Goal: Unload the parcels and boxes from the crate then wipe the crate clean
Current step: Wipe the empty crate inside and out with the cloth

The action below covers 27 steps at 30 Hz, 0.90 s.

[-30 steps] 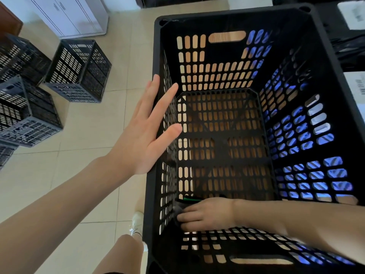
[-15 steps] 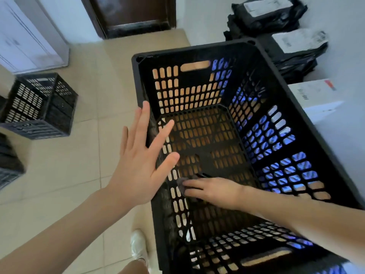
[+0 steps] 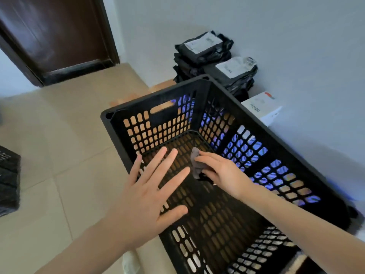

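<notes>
A large black slotted crate point(image 3: 280, 143) fills the middle of the view, with no parcels inside. My left hand point(image 3: 146, 198) lies flat with straight, spread fingers over the crate's left rim. Inside the crate, my right hand point(image 3: 223, 175) holds a dark grey cloth point(image 3: 196, 163) against the floor near the far end. Black parcels with white labels point(image 3: 209, 48) are stacked on the white surface beyond the crate's far right corner, and a white box point(image 3: 260, 105) lies beside them.
The white surface point(image 3: 325, 123) runs along the crate's right side against a pale wall. A dark brown door point(image 3: 59, 34) stands at the back left. Another black crate point(image 3: 8, 180) sits on the tiled floor at the left edge. A white shoe point(image 3: 130, 263) shows below.
My right hand has slid the cloth from the near left corner of the crate floor toward the far end. The view has tilted up, bringing the door and parcels into sight.
</notes>
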Each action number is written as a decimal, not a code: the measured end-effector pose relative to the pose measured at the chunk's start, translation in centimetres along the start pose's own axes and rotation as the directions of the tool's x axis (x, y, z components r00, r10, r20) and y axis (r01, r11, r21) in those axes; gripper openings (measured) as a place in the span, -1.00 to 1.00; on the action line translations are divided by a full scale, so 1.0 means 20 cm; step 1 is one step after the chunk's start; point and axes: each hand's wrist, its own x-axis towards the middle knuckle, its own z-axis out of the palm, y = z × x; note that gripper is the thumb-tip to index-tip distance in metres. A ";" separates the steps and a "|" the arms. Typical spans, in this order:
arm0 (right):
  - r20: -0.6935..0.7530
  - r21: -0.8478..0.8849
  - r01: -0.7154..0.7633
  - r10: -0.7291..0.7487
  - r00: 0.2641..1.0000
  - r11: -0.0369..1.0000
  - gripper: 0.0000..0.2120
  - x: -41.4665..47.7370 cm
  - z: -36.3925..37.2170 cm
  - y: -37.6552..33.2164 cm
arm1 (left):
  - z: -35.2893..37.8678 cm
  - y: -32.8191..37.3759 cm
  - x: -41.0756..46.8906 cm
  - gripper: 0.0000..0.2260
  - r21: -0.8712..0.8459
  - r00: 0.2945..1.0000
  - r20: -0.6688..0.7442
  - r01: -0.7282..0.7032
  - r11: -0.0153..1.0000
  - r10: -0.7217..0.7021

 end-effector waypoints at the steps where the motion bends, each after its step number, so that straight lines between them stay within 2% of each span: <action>1: -0.034 0.021 -0.054 0.054 0.998 0.998 -0.57 0.01 0.00 -0.01 | -0.01 -0.06 0.02 -0.39 -0.032 1.000 -0.003 -0.002 0.999 0.002; 5: -0.135 0.102 -0.273 0.285 0.949 0.957 -0.51 0.02 0.04 -0.07 | -0.07 -0.31 0.08 -0.40 -0.144 0.997 -0.054 -0.056 0.988 0.049; 11: -0.266 0.174 -0.504 0.533 0.803 0.846 -0.53 0.02 0.12 -0.19 | -0.16 -0.59 0.20 -0.39 -0.097 0.970 -0.064 -0.238 0.966 0.233; 13: -0.287 0.192 -0.536 0.569 0.771 0.822 -0.55 0.04 0.13 -0.21 | -0.15 -0.67 0.27 -0.39 -0.134 0.960 -0.078 -0.277 0.951 0.268; 17: -0.280 0.222 -0.579 0.620 0.732 0.784 -0.57 0.08 0.14 -0.25 | -0.18 -0.73 0.39 -0.40 -0.096 0.938 -0.113 -0.339 0.936 0.328; 23: -0.261 0.260 -0.577 0.632 0.730 0.774 -0.58 0.13 0.11 -0.19 | -0.18 -0.74 0.62 -0.44 -0.113 0.915 -0.161 -0.390 0.914 0.371; 27: -0.203 0.247 -0.592 0.638 0.742 0.767 -0.59 0.23 0.10 -0.08 | -0.17 -0.73 0.77 -0.44 -0.091 0.912 -0.145 -0.399 0.913 0.384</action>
